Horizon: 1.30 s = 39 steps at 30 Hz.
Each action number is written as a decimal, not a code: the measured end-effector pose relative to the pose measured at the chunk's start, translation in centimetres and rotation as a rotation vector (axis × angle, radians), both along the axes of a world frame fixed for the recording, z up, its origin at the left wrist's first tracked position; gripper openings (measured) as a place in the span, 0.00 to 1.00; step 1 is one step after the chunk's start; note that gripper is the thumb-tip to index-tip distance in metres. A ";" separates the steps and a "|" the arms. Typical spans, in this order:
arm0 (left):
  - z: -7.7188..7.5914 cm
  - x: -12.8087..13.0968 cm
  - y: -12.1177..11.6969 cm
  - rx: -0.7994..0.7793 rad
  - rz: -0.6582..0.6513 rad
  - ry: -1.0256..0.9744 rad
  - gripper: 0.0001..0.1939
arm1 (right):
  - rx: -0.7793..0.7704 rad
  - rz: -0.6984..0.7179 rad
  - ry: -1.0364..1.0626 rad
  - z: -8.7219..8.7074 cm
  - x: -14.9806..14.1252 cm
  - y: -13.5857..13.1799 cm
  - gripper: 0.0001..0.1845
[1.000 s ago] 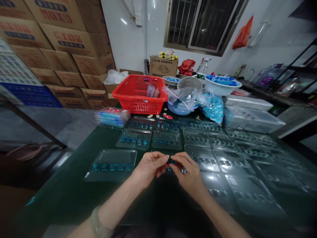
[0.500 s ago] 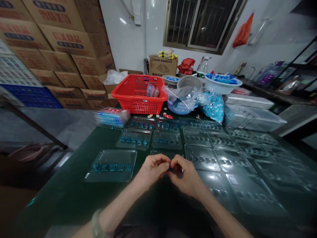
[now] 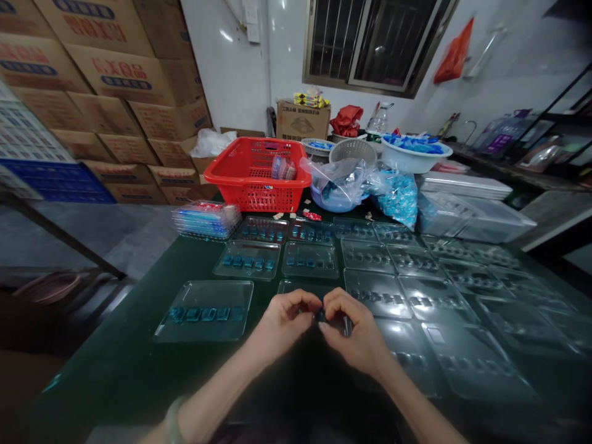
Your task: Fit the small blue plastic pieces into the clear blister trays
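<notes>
- Clear tray (image 3: pixel 285 287) is set beneath both hands, on the near side of the red basket (image 3: pixel 271 198), toward its right end; it is mostly covered, and its long side seems to be laid left to right, along the basket's front.
- Dark bluish piece (image 3: pixel 320 314) is half seen between the two sets of fingertips, over the tray; neither left hand (image 3: pixel 287 320) nor right hand (image 3: pixel 358 336) can be called nearer, and its long axis cannot be made out.
- Left thumb and forefinger are brought close together; right thumb and forefinger are parted by a narrow gap about the piece. Whether it is gripped by either cannot be told.
- Five blue squares (image 3: pixel 208 314) are counted in one row in the near-left tray (image 3: pixel 203 333), nearer than the basket and reaching past its left end.
- Four further trays with blue contents are counted between the basket and the hands, in two rows of two.
- More than ten pale trays (image 3: pixel 467 345) are spread right of the basket; by glare and overlap an exact count is prevented.
- One blue bowl (image 3: pixel 340 202) and one bag of blue pieces (image 3: pixel 398 200) are placed right of the basket.
</notes>
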<state>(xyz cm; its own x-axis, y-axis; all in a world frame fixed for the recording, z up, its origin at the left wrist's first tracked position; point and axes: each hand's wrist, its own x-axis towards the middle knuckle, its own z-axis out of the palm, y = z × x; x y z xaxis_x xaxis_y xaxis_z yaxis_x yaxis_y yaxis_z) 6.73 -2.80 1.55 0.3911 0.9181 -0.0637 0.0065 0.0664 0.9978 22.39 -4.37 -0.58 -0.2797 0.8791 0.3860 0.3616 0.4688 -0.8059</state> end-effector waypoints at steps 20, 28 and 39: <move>-1.9 -0.2 -0.7 -0.352 -0.105 -0.422 0.06 | -0.474 0.025 0.696 -1.1 -0.5 -0.5 0.17; -1.8 -0.5 -1.0 -0.402 -0.129 -0.533 0.04 | -0.582 0.064 0.791 -1.0 -0.8 -0.7 0.15; -1.2 0.5 -2.1 -0.084 0.201 -0.255 0.06 | -0.809 0.049 0.926 -1.9 -1.1 -0.1 0.07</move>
<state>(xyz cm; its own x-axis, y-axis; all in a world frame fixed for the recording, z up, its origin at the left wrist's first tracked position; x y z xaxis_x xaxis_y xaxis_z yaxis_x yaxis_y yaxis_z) 7.22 -4.86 0.37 0.2155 0.9743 -0.0661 -0.2640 0.1233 0.9566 21.30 -4.49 -2.47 -0.2295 0.9537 -0.1946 -0.5050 -0.2876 -0.8138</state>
